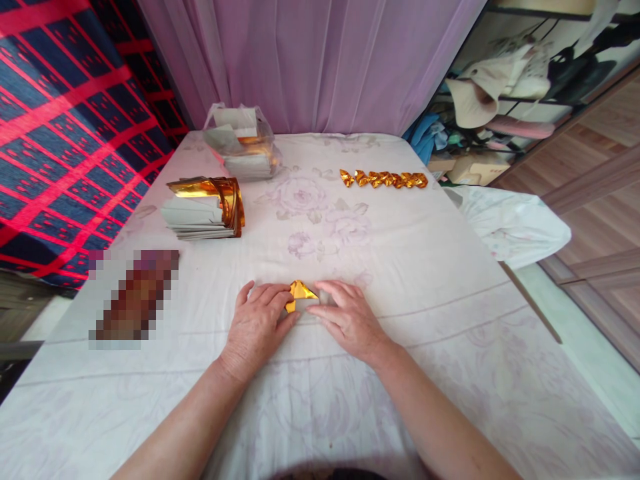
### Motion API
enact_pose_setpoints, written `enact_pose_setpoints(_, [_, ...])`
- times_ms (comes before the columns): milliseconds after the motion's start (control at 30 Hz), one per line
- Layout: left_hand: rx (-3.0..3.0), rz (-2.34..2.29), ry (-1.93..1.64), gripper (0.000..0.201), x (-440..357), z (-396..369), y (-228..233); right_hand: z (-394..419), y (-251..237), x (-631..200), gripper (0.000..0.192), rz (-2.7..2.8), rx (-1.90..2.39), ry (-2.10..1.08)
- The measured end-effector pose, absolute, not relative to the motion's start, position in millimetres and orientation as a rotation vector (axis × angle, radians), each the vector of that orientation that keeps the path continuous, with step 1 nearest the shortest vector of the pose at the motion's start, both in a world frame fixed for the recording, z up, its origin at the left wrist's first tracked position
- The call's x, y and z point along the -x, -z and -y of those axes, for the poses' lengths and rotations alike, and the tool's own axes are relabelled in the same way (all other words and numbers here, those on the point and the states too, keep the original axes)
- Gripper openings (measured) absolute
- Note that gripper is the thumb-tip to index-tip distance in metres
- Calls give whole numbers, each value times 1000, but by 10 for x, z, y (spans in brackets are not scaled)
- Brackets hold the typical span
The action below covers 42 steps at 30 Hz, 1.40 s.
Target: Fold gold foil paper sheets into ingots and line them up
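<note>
A sheet of gold foil paper, partly folded, with a pointed top and a pale underside, lies on the cloth between my hands. My left hand grips its left side, thumb at the lower edge and fingers over the top. On the other side, my right hand pinches the right corner between thumb and fingers. Farther left lies a stack of gold and grey foil sheets, slightly fanned. A row of folded gold foil pieces sits at the back right.
A clear plastic bag with more sheets stands at the back left. A blurred dark item lies on the left of the flowered tablecloth. Purple curtain hangs behind; a shelf with hats and a white bag are at right.
</note>
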State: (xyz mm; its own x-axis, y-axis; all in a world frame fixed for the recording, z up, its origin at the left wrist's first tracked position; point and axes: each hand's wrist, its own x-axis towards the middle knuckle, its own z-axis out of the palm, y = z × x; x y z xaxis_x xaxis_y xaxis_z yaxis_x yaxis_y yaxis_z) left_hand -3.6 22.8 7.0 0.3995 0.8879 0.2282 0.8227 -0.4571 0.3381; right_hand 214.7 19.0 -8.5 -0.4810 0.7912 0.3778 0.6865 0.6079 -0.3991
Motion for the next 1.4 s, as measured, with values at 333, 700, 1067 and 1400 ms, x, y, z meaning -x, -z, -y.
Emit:
enact_pose_setpoints(333, [-2476, -1534, -561, 16, 18, -222, -88, -221, 137, -2159, 18, 2216, 1276, -285])
enact_pose_setpoints(700, [-2528, -1484, -591, 13, -22, -205, -35, -244, 134, -2123, 12, 2187, 1340, -303])
enact_pose_setpoints(1067, [-2491, -1475, -598, 21, -106, -166, -124, -252, 97, -2051, 10, 2189, 1378, -260])
enact_pose_setpoints(1400, [-2455, -1600, -586, 12, -191, -188, -96, -240, 86, -2082, 12, 2125, 1363, -299])
